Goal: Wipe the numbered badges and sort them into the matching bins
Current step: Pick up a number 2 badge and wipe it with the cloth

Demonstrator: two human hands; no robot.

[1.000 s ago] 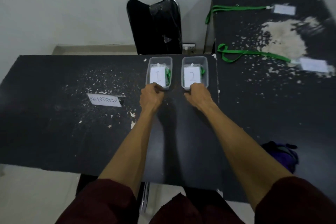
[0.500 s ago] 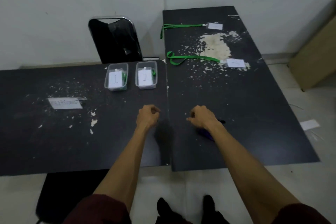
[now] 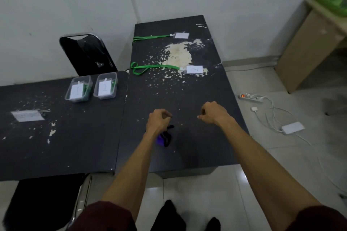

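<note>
Two clear bins stand side by side at the back of the left black table: bin 1 (image 3: 76, 99) and bin 2 (image 3: 105, 97), each with a numbered card and green lanyard inside. On the right black table (image 3: 197, 146) lie two white badges on green lanyards: a far badge (image 3: 181, 35) and a nearer badge (image 3: 194, 69) marked 2. My left hand (image 3: 158, 119) and my right hand (image 3: 213, 113) hover over the right table with fingers curled, holding nothing. A purple cloth (image 3: 161, 140) lies under my left wrist, partly hidden.
A large patch of peeled surface (image 3: 178, 54) lies between the badges. A white paper label (image 3: 28, 115) sits on the left table. One black chair (image 3: 86, 54) stands behind the tables and another (image 3: 43, 199) at front left. Power strip (image 3: 249, 96), cables and a wooden cabinet (image 3: 308, 47) are on the right.
Both hands let go of the bins and drew back to the right, over the right table. The view swung right; my left hand is now above the purple cloth.
</note>
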